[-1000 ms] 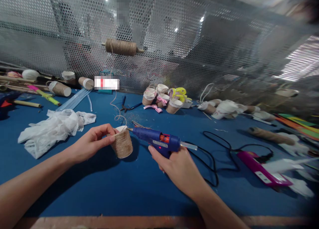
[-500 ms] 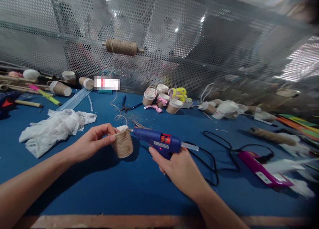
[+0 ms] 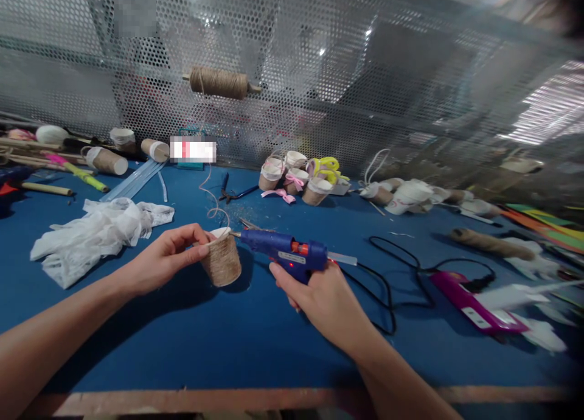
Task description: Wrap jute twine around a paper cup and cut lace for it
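My left hand (image 3: 185, 249) pinches the rim of a twine-wrapped paper cup (image 3: 222, 260), fingers inside and thumb outside, holding it slightly tilted above the table. A loose strand of twine (image 3: 213, 212) runs from the cup's rim up toward the twine spool (image 3: 219, 83) on the mesh. Wrapped around a blue hot glue gun (image 3: 283, 251), my right hand (image 3: 319, 295) keeps its nozzle at the right side of the cup's rim. A clear glue stick (image 3: 343, 259) sticks out of the gun's back, and a small red light glows on its side.
White lace (image 3: 103, 234) lies bunched at left, near clear glue sticks (image 3: 135, 179). Pliers (image 3: 235, 193) and several decorated cups (image 3: 318, 190) sit toward the mesh panel (image 3: 296, 61). A black cord (image 3: 387, 280) loops right beside a purple power strip (image 3: 477, 304).
The view has shifted slightly, moving everything a little left and up. Both hands keep their holds, with the glue gun's nozzle still at the cup's rim.
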`<state>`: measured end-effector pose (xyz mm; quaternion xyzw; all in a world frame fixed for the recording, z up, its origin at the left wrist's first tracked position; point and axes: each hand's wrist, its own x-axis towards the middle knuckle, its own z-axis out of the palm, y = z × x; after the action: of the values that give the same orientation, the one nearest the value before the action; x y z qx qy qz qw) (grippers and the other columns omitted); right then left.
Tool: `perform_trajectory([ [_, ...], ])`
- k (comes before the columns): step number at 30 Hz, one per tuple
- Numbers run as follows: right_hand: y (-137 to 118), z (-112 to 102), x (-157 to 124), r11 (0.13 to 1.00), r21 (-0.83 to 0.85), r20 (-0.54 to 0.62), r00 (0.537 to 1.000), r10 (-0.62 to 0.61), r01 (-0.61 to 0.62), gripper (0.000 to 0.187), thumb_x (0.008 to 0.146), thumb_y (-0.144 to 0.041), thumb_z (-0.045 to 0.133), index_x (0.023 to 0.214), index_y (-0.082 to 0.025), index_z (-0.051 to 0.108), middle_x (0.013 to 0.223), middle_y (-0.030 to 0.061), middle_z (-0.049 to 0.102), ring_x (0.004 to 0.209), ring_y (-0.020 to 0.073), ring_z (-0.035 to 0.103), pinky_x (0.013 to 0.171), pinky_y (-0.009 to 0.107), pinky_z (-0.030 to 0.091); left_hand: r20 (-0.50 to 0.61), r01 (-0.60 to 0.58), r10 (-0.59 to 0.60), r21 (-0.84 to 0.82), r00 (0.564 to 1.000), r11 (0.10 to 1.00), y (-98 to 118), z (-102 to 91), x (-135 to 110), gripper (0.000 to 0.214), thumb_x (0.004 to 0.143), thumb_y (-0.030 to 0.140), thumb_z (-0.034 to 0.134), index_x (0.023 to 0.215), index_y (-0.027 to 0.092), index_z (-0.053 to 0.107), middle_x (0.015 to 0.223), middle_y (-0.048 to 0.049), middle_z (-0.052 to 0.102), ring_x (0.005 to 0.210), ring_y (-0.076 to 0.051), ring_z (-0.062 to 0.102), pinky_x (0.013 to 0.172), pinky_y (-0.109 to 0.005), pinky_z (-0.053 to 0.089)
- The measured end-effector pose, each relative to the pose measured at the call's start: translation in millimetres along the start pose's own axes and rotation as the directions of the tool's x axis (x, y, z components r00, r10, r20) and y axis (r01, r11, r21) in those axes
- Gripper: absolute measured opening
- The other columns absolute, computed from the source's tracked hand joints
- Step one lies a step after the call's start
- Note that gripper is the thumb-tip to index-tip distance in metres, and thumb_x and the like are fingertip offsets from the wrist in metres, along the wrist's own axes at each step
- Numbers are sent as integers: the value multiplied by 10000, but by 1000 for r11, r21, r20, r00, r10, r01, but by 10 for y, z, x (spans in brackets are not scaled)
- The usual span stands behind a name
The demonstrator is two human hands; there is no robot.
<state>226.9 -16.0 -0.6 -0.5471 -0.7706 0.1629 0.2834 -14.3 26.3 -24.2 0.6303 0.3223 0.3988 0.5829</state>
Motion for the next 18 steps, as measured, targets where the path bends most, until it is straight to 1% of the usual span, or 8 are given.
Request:
perform_trajectory([
  [2,21,9,6,1000,-10,-1,1000,0,0,318,842,-346,466,630,-187,641,406,0,545,363,123,510,396,226,429,-5,1,-1,10,1000,1000,-5,-2,-1,231,783,350,599,676,158,527,868,-48,625,885,-180,542,781,-294,399],
  [5,22,11,8,1000,-18,-2,1000,12,-12,334,839,-338,475,573,-185,607,409,3,551,367,119,518,403,223,432,-6,-3,3,15,1000,1000,-16,-7,-4,221,786,342,597,680,159,529,883,-47,623,886,-176,543,783,-290,400],
  [8,-16,0,7,998,8,6,998,62,-62,348,828,-335,492,515,-191,545,406,0,554,363,117,523,408,225,442,3,-14,14,-3,1000,1000,-22,-10,-6,211,789,329,597,684,161,527,902,-44,624,885,-169,548,797,-289,402],
  [11,-71,-13,0,993,41,21,994,111,-112,373,815,-353,506,474,-206,469,388,-9,540,365,122,529,426,233,459,4,-9,9,3,1000,1000,-17,-9,-5,215,790,334,594,682,163,523,878,-41,623,868,-169,554,792,-291,406],
  [16,-142,-14,-11,977,87,28,981,192,-194,336,793,-374,522,507,-208,463,376,-21,516,336,122,496,372,230,424,-24,-12,14,57,1000,998,-2,-3,6,243,784,368,591,669,162,531,828,-44,612,863,-181,542,775,-290,407],
  [18,-158,-9,-13,978,99,21,983,183,-184,305,790,-369,522,537,-206,472,369,-31,500,329,120,481,364,230,411,-30,-18,19,58,999,998,-1,1,10,231,784,355,592,674,157,543,818,-39,609,841,-172,536,768,-283,405],
])
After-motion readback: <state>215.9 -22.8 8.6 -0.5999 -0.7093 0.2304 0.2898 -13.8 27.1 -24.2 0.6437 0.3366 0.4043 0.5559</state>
